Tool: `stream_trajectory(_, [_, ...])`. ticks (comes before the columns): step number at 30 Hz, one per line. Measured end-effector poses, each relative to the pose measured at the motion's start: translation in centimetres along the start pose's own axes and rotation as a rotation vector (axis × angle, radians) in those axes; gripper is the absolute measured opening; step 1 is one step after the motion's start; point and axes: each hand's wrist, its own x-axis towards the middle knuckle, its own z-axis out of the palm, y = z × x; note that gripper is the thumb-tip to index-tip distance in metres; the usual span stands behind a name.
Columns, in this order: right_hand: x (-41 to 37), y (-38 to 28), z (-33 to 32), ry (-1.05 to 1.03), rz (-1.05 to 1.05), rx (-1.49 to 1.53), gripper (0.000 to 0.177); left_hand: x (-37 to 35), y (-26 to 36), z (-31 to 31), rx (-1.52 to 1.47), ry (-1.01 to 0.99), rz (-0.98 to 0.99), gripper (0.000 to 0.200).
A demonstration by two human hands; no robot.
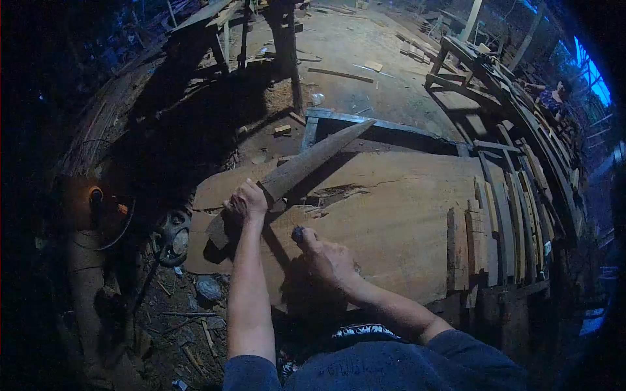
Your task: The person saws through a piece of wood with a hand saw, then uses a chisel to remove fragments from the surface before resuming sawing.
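Note:
In the head view, my left hand is closed around a long, dark wooden board near its wide lower end. The board tapers to a narrow tip at the upper right and lies slantwise over a broad, pale wooden slab. My right hand is closed over the slab, to the right of my left hand. A small dark object sticks out past its thumb; its kind cannot be made out. Near both hands, the slab has a ragged split.
Upright wooden strips stand at the slab's right. A bench frame lies beyond it. Left of the slab is a dark metal wheel-like part above littered ground. A person is at the far right.

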Motion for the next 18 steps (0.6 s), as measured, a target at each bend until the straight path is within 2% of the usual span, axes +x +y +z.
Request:
stream_trajectory(4, [3.7, -1.1, 1.7, 0.122, -0.060, 0.001, 0.029, -0.1, 0.9, -1.5, 0.068, -0.032, 0.061, 0.033])
stream_trajectory(5, [5.0, -1.2, 2.1, 0.195, -0.093, -0.051, 0.030, 0.1, 0.9, -1.3, 0.078, -0.025, 0.023, 0.034])
stream_trajectory(7, [7.0, -0.6, 3.3, 0.199, -0.089, -0.023, 0.028, 0.6, 0.4, -0.7, 0.092, -0.010, -0.007, 0.040])
stream_trajectory(9, [7.4, -0.3, 3.1, 0.200, -0.086, -0.018, 0.026, 1.2, 0.1, 0.3, -0.169, -0.233, -0.267, 0.041])
stream_trajectory(10, [6.7, -0.5, 2.2, 0.164, -0.076, 0.015, 0.023, 1.2, 1.4, -1.1, -0.175, -0.234, -0.273, 0.041])
stream_trajectory(12, [5.7, -1.3, 0.7, 0.119, -0.069, 0.046, 0.019, 0.9, 3.2, -3.8, 0.092, -0.128, -0.187, 0.042])
stream_trajectory(14, [5.1, -2.1, 0.1, 0.149, -0.013, -0.079, 0.017, 1.0, 3.1, -4.1, 0.092, -0.110, -0.164, 0.041])
stream_trajectory(17, [7.1, -1.9, 0.5, 0.130, -0.036, 0.060, 0.013, 1.3, 3.1, -4.4, 0.087, -0.119, -0.152, 0.041])
stream_trajectory(18, [7.7, -2.5, 0.2, 0.075, 0.015, 0.010, 0.015, 1.3, 3.2, -4.6, 0.086, -0.146, -0.158, 0.040])
